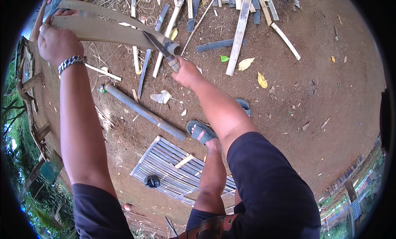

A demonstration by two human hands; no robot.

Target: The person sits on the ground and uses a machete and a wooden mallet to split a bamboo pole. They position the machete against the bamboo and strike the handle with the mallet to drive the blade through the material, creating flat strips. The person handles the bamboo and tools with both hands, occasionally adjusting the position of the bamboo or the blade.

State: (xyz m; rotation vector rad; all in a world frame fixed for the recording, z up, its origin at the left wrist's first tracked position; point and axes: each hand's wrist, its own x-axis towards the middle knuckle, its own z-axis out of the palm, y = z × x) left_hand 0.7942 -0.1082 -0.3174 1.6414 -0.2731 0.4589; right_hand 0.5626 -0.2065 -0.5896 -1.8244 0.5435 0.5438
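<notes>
At the upper left my left hand (61,44), with a chain bracelet at its wrist, is closed around one end of a split bamboo piece (107,31). The piece stretches rightward and shows two long pale walls with a gap between them. My right hand (187,72) grips the handle of a knife (159,46) near the bamboo's right end. Its dark blade points up and left and lies against the bamboo at the gap. How deep the edge sits in the bamboo I cannot tell. The fingertips of my left hand are partly hidden behind the bamboo.
Split bamboo strips (239,33) lie scattered on the brown soil ahead. A long bamboo pole (142,110) rests left of my sandalled foot (201,132). Nearer me is a slatted bamboo panel (165,156) with a black plastic bag (152,181) on it. A wooden fence (35,82) stands left.
</notes>
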